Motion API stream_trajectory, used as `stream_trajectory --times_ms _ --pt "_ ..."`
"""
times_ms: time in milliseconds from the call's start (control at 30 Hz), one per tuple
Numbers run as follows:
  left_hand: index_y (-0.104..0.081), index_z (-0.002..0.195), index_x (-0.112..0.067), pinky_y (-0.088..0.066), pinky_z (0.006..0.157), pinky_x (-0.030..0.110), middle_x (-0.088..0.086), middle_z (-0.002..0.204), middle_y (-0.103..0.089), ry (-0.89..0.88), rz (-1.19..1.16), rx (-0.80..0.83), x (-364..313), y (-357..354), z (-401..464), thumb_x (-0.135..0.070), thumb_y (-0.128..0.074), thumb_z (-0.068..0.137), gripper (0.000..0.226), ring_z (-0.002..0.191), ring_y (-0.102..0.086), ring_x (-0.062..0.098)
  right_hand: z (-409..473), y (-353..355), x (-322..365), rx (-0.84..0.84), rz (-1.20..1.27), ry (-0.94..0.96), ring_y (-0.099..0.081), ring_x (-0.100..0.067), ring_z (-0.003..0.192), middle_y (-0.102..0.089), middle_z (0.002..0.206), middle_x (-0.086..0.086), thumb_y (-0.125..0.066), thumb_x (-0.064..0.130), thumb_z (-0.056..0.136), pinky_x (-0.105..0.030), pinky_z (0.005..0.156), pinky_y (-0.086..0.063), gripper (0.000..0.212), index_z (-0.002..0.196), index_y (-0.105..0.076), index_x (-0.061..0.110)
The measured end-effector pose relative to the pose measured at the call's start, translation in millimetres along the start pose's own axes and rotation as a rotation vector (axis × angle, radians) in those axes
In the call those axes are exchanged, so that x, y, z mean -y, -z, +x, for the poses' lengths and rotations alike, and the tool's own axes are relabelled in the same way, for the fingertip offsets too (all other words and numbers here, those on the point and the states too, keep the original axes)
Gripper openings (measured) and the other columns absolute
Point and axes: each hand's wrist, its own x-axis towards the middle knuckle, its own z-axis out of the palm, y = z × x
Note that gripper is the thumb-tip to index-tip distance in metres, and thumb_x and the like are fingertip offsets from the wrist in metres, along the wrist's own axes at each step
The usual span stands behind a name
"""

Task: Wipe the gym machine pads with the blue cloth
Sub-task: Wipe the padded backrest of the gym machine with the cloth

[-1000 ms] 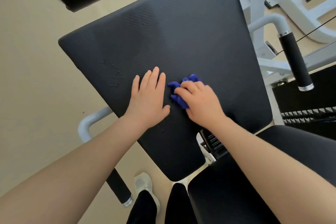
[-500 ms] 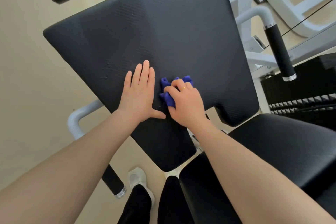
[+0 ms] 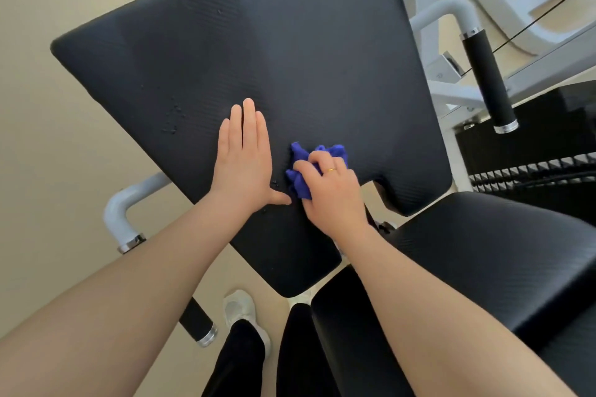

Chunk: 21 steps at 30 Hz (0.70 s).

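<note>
Fingers [image 3: 317, 167] of the right hand [image 3: 332, 193] curl round the blue cloth [image 3: 303, 171], bunching it into a wad and pressing it down on the back pad [image 3: 274, 51]. A gold ring [image 3: 331, 170] sits on one of those curled fingers. Bits of the cloth stick out above and to the left of the knuckles.

Just beside it, the left hand [image 3: 243, 164] lies flat on the same pad, its four fingers straight and held close together, the thumb stretched out sideways so that its tip comes near the cloth; whether they touch cannot be told. A few small droplets [image 3: 172, 121] dot the pad to the left of this hand.

The back pad is large, black and ribbed, and fills the middle of the view. At the lower right, a second black pad, the seat [image 3: 483, 267], lies under the right forearm. A white frame [image 3: 451, 97] runs along the right side with a black handle [image 3: 488, 80] hanging from a curved bar, and another handle [image 3: 196, 321] shows at the lower left. Below, on the beige floor [image 3: 48, 171], a white shoe [image 3: 240, 308] and dark trouser legs [image 3: 235, 361] are visible.
</note>
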Motion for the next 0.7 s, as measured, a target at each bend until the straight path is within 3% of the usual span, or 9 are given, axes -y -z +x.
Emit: stream_trajectory --times_ms 67,133,200,267,433,533,633,700 --pt "0.012 0.143 0.005 0.000 0.116 0.046 0.024 0.154 0.014 0.007 0.007 0.000 -1 -1 0 -0.076 -0.066 0.054 0.143 0.143 0.009 0.039 2 1 -18 -0.081 0.035 -0.243 -0.055 -0.036 0.087 -0.059 0.110 -0.010 -0.063 0.019 0.078 -0.039 0.061 -0.045 0.027 0.105 -0.062 0.015" --pt "0.012 0.143 0.004 0.001 0.116 0.045 0.024 0.154 0.014 0.010 0.016 -0.001 -2 -2 -1 -0.076 -0.066 0.053 0.144 0.143 0.009 0.039 -2 1 -36 -0.128 0.107 -0.630 -0.047 -0.035 0.104 -0.049 0.124 -0.009 -0.058 0.016 0.082 -0.044 0.075 -0.045 0.037 0.119 -0.055 0.016" --pt "0.011 0.143 0.004 0.001 0.116 0.045 0.024 0.154 0.013 0.022 -0.006 -0.013 -4 -4 0 -0.075 -0.068 0.052 0.145 0.143 0.009 0.039 -7 -1 -41 -0.158 0.124 -0.816 -0.039 -0.032 0.112 -0.042 0.131 -0.007 -0.057 0.012 0.084 -0.047 0.084 -0.046 0.043 0.126 -0.049 0.016" --pt "0.011 0.143 0.005 0.001 0.116 0.045 0.024 0.154 0.013 0.036 -0.030 -0.019 -6 -4 0 -0.073 -0.071 0.051 0.145 0.143 0.008 0.039 -4 -2 -30 -0.174 0.142 -0.814 -0.039 -0.034 0.111 -0.043 0.131 -0.010 -0.057 0.011 0.084 -0.048 0.082 -0.047 0.042 0.126 -0.050 0.012" --pt "0.012 0.144 0.002 0.001 0.116 0.046 0.022 0.154 0.014 0.040 -0.040 -0.005 -5 1 0 -0.073 -0.069 0.054 0.142 0.143 0.010 0.037 10 2 -22 -0.144 0.140 -0.439 -0.053 -0.035 0.094 -0.058 0.117 -0.013 -0.066 0.013 0.078 -0.043 0.067 -0.051 0.036 0.113 -0.061 0.009" --pt "0.006 0.146 -0.003 0.003 0.115 0.049 0.016 0.156 0.011 0.028 -0.099 -0.031 2 4 -2 -0.071 -0.059 0.067 0.123 0.145 0.008 0.033 29 9 -46 -0.205 0.200 -0.637 -0.047 -0.030 0.105 -0.050 0.127 -0.008 -0.059 0.015 0.083 -0.042 0.077 -0.047 0.040 0.122 -0.053 0.014" --pt "-0.026 0.143 -0.003 -0.005 0.115 0.050 0.016 0.154 -0.018 0.007 -0.173 -0.173 15 7 -1 -0.054 -0.057 0.078 0.088 0.142 -0.016 0.034 58 16 -52 -0.308 0.241 -0.958 -0.042 -0.029 0.114 -0.044 0.131 -0.006 -0.055 0.017 0.086 -0.041 0.078 -0.047 0.040 0.125 -0.048 0.016" --pt "-0.040 0.136 -0.002 -0.017 0.113 0.050 0.017 0.143 -0.039 -0.012 -0.231 -0.262 20 12 5 -0.036 -0.062 0.080 0.069 0.131 -0.035 0.036 68 17 -43 -0.299 0.248 -0.998 -0.042 -0.028 0.114 -0.043 0.132 -0.005 -0.055 0.019 0.088 -0.038 0.073 -0.045 0.038 0.125 -0.047 0.017"
